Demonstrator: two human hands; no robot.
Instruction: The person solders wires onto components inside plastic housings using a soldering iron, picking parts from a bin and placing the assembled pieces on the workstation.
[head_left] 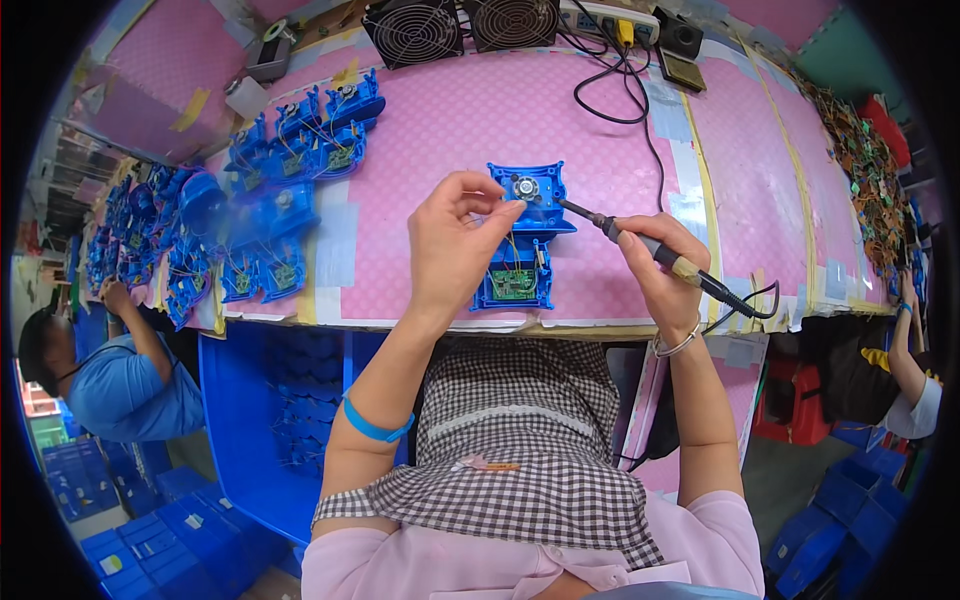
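A blue plastic housing (pixel 553 222) lies on the pink table in front of me, its upper part holding a small round speaker (pixel 526 188). In its lower part sits a green circuit board (pixel 513 285) with thin wires running up from it. My left hand (pixel 455 240) is over the housing's left side, thumb and fingertips pinched together beside the speaker; what they hold is too small to make out. My right hand (pixel 668 270) grips a soldering iron (pixel 640 243) like a pen. Its tip points left and reaches the housing's right side, near the speaker.
Several similar blue housings (pixel 290 215) stand at the left. Two black fans (pixel 413 32), a power strip (pixel 600 22) and a soldering stand (pixel 682 70) line the back; the iron's black cord trails nearby. Co-workers sit at the left (pixel 130 380) and right (pixel 908 360). A blue bin (pixel 235 430) is below.
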